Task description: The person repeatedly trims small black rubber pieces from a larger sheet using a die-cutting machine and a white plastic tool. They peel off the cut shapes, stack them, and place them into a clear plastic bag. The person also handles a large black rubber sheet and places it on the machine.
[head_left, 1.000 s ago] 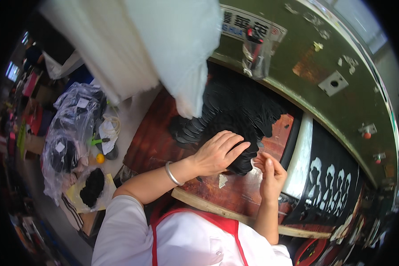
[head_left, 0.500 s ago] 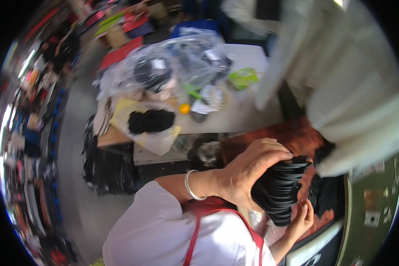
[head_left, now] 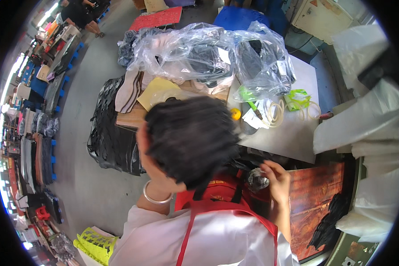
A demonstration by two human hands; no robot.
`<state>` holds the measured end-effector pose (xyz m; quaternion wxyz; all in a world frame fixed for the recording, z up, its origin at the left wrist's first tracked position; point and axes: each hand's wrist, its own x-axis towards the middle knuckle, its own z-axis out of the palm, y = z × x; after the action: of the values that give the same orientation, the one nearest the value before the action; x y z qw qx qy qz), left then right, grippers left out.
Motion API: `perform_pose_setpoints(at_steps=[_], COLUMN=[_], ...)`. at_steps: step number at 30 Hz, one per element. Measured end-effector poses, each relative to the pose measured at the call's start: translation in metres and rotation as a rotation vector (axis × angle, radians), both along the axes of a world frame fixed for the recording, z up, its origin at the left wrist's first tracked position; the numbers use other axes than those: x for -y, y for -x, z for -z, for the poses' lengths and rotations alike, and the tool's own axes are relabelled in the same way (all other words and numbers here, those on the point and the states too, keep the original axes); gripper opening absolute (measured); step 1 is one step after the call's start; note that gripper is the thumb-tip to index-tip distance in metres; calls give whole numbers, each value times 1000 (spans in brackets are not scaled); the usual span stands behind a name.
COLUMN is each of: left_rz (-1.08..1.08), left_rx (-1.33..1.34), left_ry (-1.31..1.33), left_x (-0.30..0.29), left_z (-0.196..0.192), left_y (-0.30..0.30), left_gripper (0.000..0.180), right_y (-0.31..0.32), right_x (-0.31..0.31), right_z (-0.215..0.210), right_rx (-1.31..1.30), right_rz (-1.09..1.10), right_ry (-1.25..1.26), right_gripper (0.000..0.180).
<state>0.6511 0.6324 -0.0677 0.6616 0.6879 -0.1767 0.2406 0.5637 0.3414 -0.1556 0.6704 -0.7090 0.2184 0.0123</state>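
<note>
My left hand point(head_left: 151, 153) is closed around the left side of a thick stack of black pieces point(head_left: 193, 139), held up at the near edge of the worktable. The stack is smeared by motion, and it hides most of my fingers. My right hand point(head_left: 277, 179) is apart from the stack, with its fingers curled beside a dark strip; whether they pinch it is hard to see. More black pieces point(head_left: 330, 221) lie on a reddish-brown board point(head_left: 312, 190) at the right. Behind the stack, yellow paper point(head_left: 157, 91) shows on the table.
Clear plastic bags point(head_left: 199, 53) with dark contents cover the back of the worktable point(head_left: 297, 133). A yellow round object point(head_left: 236, 114), a coil of cord point(head_left: 275, 113) and a green packet point(head_left: 298, 99) lie near its middle. White sheeting point(head_left: 363, 119) hangs at the right. Black sheets point(head_left: 108, 133) stand at the left.
The stack has moved left with my left hand, from above the reddish-brown board to the worktable's near edge. My right hand has come away from it. The view has turned too.
</note>
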Motion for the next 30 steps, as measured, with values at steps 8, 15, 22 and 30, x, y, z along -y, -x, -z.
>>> perform_pose_setpoints(at_steps=[8,15,22,30], left_rz=[-430,-346,-190,32], left_rx=[152,-18,50,-34], left_ry=[-459,-841,-886,-870], left_x=[-76,-28,31,29], left_z=[42,172,289,259], left_y=[-83,-134,-128,-128], left_gripper=[115,82,78,73], right_y=[-123,-159,-170,-187], right_x=[-81,-99,-102,-117], right_z=[101,173,195,163], right_rx=[-453,-642,-646,-126], right_rz=[44,162,297,406], right_ry=[-327,-425,-526,-558], right_gripper=[47,51,13,15])
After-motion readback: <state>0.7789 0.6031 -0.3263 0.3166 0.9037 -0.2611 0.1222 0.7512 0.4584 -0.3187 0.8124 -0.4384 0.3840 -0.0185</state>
